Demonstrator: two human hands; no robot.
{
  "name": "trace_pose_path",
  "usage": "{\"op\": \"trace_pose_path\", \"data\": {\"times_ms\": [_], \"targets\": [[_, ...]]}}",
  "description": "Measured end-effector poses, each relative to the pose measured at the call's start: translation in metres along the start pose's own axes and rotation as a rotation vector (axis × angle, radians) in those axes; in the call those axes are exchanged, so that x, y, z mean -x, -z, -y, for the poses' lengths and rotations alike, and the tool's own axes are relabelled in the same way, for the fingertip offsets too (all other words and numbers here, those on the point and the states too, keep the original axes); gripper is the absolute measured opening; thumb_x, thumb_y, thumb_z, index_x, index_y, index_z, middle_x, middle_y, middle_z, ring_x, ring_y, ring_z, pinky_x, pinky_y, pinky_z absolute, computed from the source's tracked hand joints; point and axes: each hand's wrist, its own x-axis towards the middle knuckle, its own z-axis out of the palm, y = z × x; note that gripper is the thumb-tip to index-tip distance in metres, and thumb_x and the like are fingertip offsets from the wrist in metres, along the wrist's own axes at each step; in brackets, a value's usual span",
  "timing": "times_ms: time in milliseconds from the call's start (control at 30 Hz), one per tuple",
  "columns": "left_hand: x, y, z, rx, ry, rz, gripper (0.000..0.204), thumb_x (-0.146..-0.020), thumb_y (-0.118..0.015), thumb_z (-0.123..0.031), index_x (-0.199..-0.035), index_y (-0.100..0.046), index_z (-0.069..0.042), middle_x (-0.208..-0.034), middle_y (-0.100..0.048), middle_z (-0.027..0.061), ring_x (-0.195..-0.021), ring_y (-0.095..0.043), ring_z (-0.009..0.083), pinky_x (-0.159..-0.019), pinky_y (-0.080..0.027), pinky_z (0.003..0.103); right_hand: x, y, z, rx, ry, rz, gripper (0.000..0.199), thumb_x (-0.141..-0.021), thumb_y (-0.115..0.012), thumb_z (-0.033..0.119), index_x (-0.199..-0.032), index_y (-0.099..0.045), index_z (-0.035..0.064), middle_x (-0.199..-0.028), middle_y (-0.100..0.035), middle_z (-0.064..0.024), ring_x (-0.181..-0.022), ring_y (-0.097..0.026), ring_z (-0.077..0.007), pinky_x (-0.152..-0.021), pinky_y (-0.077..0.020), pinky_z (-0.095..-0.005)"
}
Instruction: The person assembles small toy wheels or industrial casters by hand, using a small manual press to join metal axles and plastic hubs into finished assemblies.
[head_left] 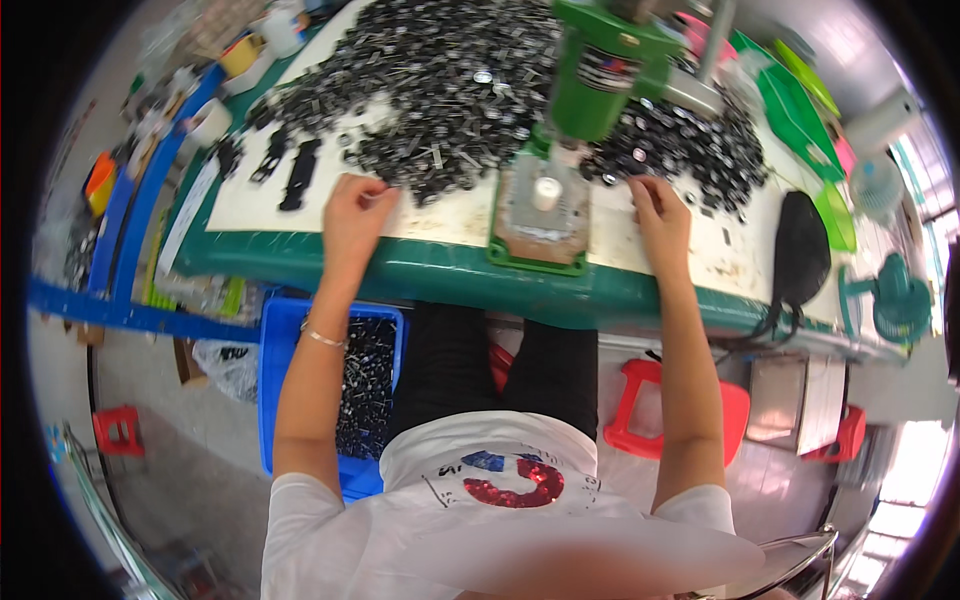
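My left hand point(357, 218) is at the front edge of a large pile of small dark metal and black parts point(430, 90). Its thumb and fingers are pinched together; what is between them is too small to make out. On the other side of the press, my right hand point(662, 218) has its fingertips drawn together beside a heap of small round black parts point(690, 150). Anything in that pinch is also hidden. Between my hands stands a green bench press point(595, 85). A short white cylinder point(546, 194) rises from its metal base plate point(522, 215), below the ram.
A blue bin point(268, 400) of small dark parts stands below the table's green edge point(400, 262), left of my legs. A black pouch-like object point(800, 250) lies at the table's right end. Red stools point(735, 410), green trays point(800, 110) and a green fan point(900, 300) are to the right.
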Motion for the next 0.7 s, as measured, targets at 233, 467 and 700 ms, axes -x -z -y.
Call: {"op": "trace_pose_path", "data": {"times_ms": [233, 467, 700], "targets": [[-0.004, -0.002, -0.002, 0.187, -0.045, -0.094, 0.012, -0.077, -0.070, -0.009, -0.080, -0.060, -0.003, -0.095, -0.062, 0.0030, -0.070, -0.052, 0.0093, -0.061, -0.040, 0.023, -0.005, -0.003, -0.003, 0.189, 0.162, 0.019, 0.016, -0.085, -0.065, 0.016, -0.097, -0.066, 0.0050, -0.082, -0.065, -0.0060, -0.067, -0.059, -0.0168, -0.060, -0.0473, -0.0295], [0.004, -0.004, -0.008, 0.733, 0.180, 0.100, 0.015, -0.081, -0.070, 0.000, -0.093, -0.062, -0.001, -0.086, -0.064, 0.0012, -0.079, -0.059, 0.0069, -0.075, -0.046, 0.019, -0.008, -0.016, 0.011, 0.592, 0.262, 0.046, 0.020, -0.084, -0.065, 0.025, -0.096, -0.062, 0.0089, -0.085, -0.059, -0.0023, -0.062, -0.055, -0.0185, -0.060, -0.0459, -0.0331], [0.008, -0.003, -0.023, 0.849, 0.288, 0.138, 0.012, -0.084, -0.066, -0.001, -0.095, -0.063, 0.000, -0.087, -0.068, 0.0065, -0.073, -0.062, 0.0095, -0.068, -0.049, 0.021, -0.002, -0.017, 0.017, 0.421, 0.271, 0.048, 0.019, -0.083, -0.067, 0.020, -0.095, -0.062, 0.0059, -0.087, -0.060, -0.0040, -0.066, -0.057, -0.0175, -0.059, -0.0451, -0.0308]]}}
